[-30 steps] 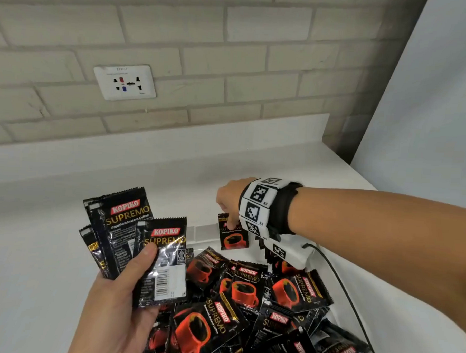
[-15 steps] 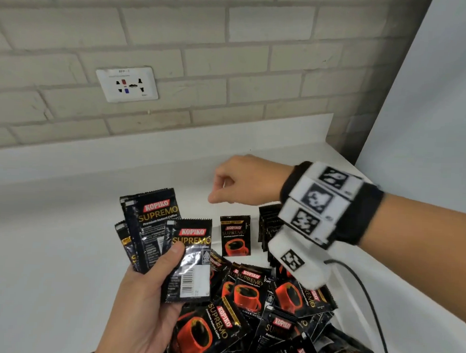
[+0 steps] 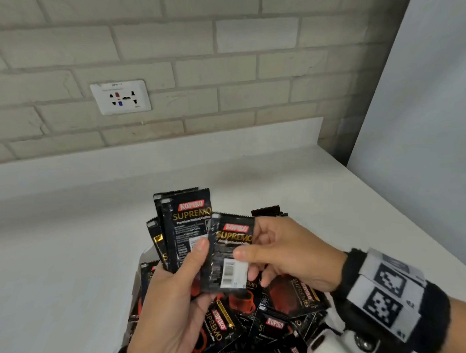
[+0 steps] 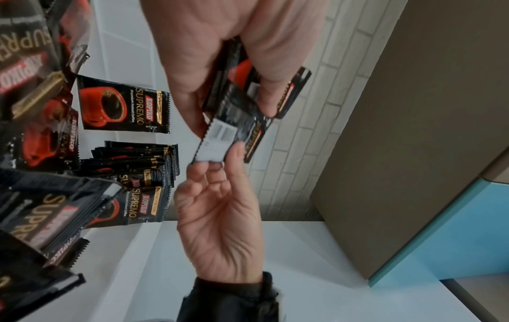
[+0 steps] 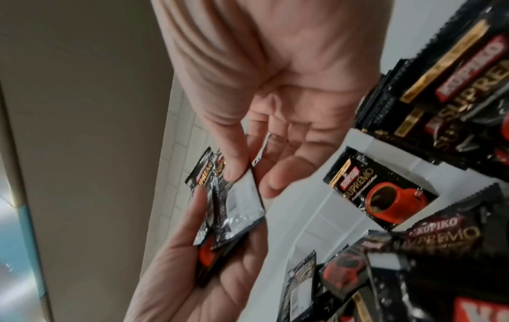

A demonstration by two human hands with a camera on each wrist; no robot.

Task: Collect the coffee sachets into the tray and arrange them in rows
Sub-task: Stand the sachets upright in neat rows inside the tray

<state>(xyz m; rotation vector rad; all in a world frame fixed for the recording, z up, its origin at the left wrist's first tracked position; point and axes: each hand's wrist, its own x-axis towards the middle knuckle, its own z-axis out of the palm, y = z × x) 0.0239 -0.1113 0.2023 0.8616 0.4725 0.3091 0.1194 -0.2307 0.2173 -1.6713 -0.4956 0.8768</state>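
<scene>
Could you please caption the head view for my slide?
Left hand holds a fan of coffee sachets while the right hand pinches the front sachet.

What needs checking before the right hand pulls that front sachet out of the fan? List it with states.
1. Right hand pinches the front sachet by its barcode edge: ok.
2. Left hand holds the other sachets: ok.
3. Left thumb off the front sachet: not ok, it lies at that sachet's edge.
4. Tray has bare floor showing beside the standing sachet: ok.
5. Row standing neatly: cannot tell.
</scene>
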